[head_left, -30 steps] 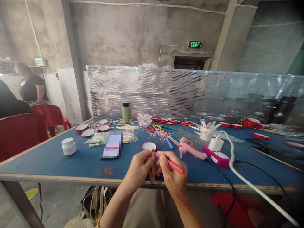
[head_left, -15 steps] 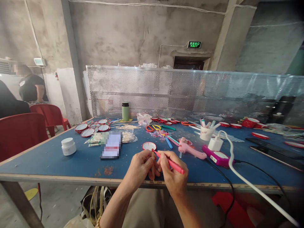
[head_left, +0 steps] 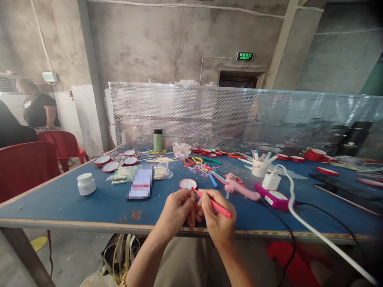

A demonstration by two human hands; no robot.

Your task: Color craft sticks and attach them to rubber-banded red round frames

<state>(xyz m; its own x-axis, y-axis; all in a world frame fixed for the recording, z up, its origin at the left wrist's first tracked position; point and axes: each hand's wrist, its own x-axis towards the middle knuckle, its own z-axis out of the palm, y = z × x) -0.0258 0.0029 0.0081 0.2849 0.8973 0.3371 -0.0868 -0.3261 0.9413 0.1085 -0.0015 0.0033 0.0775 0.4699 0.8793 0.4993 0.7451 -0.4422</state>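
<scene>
My left hand [head_left: 176,210] pinches a thin wooden stick [head_left: 193,209] held upright over the front edge of the blue table [head_left: 74,203]. My right hand [head_left: 218,221] grips a red marker pen [head_left: 214,204], and its tip touches the top of the stick. Just behind the hands a small round red-rimmed disc [head_left: 188,183] with a white face lies flat on the table.
A pink glue gun [head_left: 239,187], a magenta box with a white charger [head_left: 273,189] and cable, a white jar [head_left: 86,183], a cup of pens [head_left: 259,166], a green flask [head_left: 158,140] and several red-rimmed discs [head_left: 115,160] lie on the table. Red chairs [head_left: 26,165] and a seated person [head_left: 40,109] are at left.
</scene>
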